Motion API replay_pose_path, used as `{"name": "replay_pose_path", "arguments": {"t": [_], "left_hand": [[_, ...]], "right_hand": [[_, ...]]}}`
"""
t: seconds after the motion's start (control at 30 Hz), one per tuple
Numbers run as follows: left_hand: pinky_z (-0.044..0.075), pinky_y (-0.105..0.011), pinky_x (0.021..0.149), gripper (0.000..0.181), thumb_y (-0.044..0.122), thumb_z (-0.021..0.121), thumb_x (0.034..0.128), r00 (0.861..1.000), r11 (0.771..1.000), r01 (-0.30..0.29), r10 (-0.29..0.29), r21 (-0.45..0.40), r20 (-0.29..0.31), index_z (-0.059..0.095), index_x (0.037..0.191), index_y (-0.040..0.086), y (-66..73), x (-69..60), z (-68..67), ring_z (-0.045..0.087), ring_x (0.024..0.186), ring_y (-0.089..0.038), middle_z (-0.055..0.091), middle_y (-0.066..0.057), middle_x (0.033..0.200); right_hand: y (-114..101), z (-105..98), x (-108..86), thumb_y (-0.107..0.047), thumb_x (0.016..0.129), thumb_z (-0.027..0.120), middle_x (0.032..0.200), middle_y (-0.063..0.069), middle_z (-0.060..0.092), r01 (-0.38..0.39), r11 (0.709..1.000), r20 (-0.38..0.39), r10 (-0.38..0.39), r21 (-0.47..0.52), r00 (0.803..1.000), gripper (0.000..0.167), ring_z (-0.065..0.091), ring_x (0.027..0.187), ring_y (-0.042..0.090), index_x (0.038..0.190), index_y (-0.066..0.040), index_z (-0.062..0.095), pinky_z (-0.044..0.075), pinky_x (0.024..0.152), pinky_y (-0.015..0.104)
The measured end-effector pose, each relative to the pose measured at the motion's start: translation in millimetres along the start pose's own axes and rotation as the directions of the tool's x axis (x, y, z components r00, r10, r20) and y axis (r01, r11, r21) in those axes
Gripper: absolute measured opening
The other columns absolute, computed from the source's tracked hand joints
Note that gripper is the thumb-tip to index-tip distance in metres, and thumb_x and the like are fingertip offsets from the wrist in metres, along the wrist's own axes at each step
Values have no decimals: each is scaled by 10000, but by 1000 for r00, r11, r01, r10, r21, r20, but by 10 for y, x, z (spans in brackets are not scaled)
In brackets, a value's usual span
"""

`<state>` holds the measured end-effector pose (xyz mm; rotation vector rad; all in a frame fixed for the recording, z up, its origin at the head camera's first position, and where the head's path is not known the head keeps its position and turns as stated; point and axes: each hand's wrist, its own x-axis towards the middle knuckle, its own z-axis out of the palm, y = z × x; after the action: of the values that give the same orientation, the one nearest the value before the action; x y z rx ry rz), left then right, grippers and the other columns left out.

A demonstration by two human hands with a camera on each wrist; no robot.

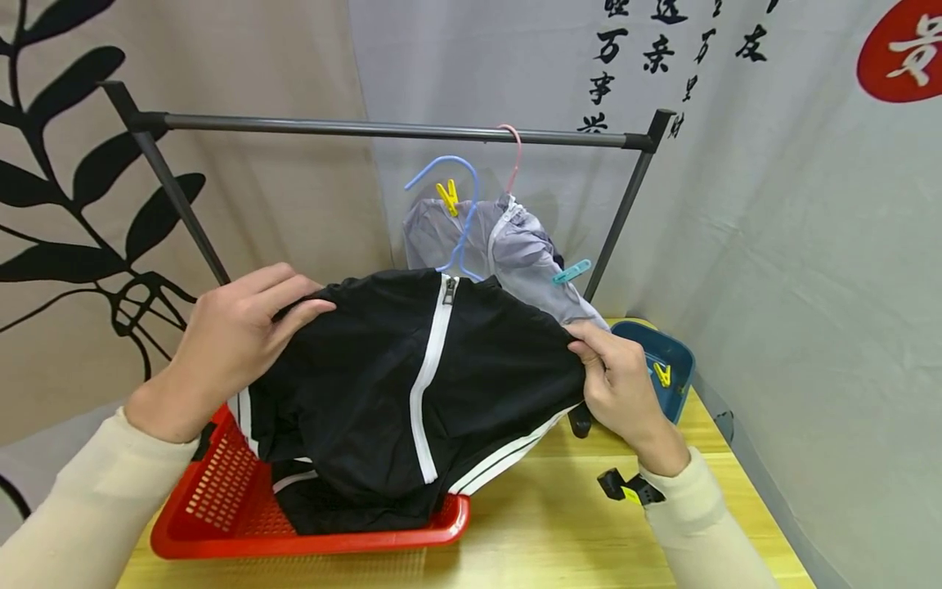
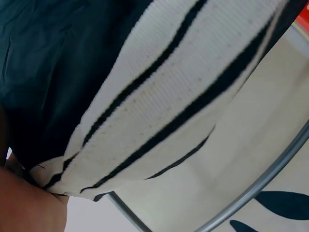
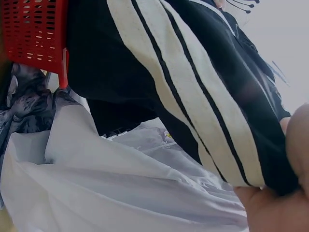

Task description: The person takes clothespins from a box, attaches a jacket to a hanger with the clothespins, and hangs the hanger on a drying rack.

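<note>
A black jacket (image 1: pixel 361 368) with a white front zipper and white striped sleeves is spread between both hands. At its left shoulder the left hand (image 1: pixel 246 327) pinches the cloth between thumb and fingers. Its other shoulder is pinched by the right hand (image 1: pixel 614 380). The hook of a blue hanger (image 1: pixel 471 188) rises behind the jacket's collar, below the rail; its lower part is hidden by cloth. White side stripes (image 2: pixel 145 106) fill much of the left wrist view. In the right wrist view, fingers (image 3: pixel 270 208) hold the cloth near a striped sleeve (image 3: pixel 193 92).
A grey rack's rail (image 1: pixel 331 126) crosses behind, with a light grey garment (image 1: pixel 526 254) on a pink hanger (image 1: pixel 515 159). Yellow (image 1: pixel 447 198) and teal clips (image 1: pixel 571 272) are on it. A red basket (image 1: pixel 221 491) and blue bin (image 1: pixel 673 360) stand on the wooden table (image 1: pixel 559 523).
</note>
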<state>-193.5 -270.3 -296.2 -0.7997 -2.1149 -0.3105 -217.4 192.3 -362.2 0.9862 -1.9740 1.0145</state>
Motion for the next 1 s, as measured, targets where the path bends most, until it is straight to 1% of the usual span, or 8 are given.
{"name": "replay_pose_path", "arguments": {"t": [0.1, 0.2, 0.5, 0.6, 0.7, 0.8, 0.9, 1.0], "left_hand": [[626, -432, 711, 551, 527, 545, 1202, 999, 999, -35, 35, -8, 2, 828, 1060, 75, 29, 9, 24, 678, 740, -243, 762, -85, 929], [635, -450, 714, 539, 503, 532, 1206, 999, 999, -49, 49, -3, 18, 818, 1063, 68, 49, 7, 29, 672, 750, -230, 753, -84, 922], [603, -383, 755, 467, 434, 552, 1209, 998, 998, -42, 44, -52, 41, 805, 1072, 65, 72, -3, 23, 666, 792, -199, 777, -67, 931], [589, -362, 755, 311, 323, 651, 1174, 998, 998, -31, 34, -63, 58, 809, 1086, 70, 73, -12, 12, 675, 805, -184, 803, -64, 959], [603, -380, 754, 73, 131, 808, 1080, 997, 998, -22, 26, -59, 68, 814, 1101, 61, 78, -25, 9, 697, 812, -196, 827, -79, 992], [612, -398, 747, 109, 26, 872, 1007, 997, 998, -12, 16, -56, 73, 815, 1098, 50, 87, -49, 5, 704, 802, -198, 836, -85, 997], [612, -384, 728, 51, 75, 845, 1049, 998, 997, -7, 12, -72, 63, 811, 1076, 48, 92, -84, 6, 702, 786, -189, 837, -80, 984], [613, -360, 731, 105, 154, 783, 1106, 998, 996, -1, 6, -88, 55, 805, 1064, 60, 99, -122, 6, 707, 788, -181, 838, -71, 987]], "right_hand": [[1, 4, -7, 238, 1010, 659, 1032, 165, 842, -7, 1000, -4, 7, -7, 1000, 279, 729, 815, 240, 1140, 47, 814, 564, 852, 165], [2, 3, -16, 231, 1024, 647, 1056, 172, 848, -17, 1000, -3, 17, -12, 1000, 278, 752, 851, 258, 1154, 49, 812, 564, 901, 141], [28, -1, -25, 223, 1023, 661, 1056, 178, 841, -23, 1000, 1, 23, 6, 1000, 276, 759, 893, 257, 1168, 44, 812, 561, 946, 139], [30, -14, -21, 204, 1032, 668, 1077, 188, 846, -23, 1000, 4, 23, 10, 1000, 256, 763, 912, 251, 1172, 49, 816, 558, 951, 133], [28, -29, -14, 186, 1040, 680, 1088, 183, 851, -25, 1000, 8, 25, 17, 1000, 249, 761, 915, 243, 1180, 40, 825, 555, 934, 144], [29, -45, -12, 195, 1020, 707, 1087, 161, 853, -14, 1000, 9, 14, 9, 1000, 276, 751, 895, 225, 1197, 25, 832, 552, 901, 170], [27, -74, -19, 181, 1008, 738, 1095, 138, 854, -16, 1000, 17, 16, -3, 1000, 296, 757, 913, 221, 1226, 4, 834, 550, 917, 171], [20, -108, -28, 144, 1014, 766, 1134, 117, 864, -17, 1000, 17, 17, -13, 1000, 302, 784, 974, 230, 1255, -24, 838, 558, 975, 156]]}}
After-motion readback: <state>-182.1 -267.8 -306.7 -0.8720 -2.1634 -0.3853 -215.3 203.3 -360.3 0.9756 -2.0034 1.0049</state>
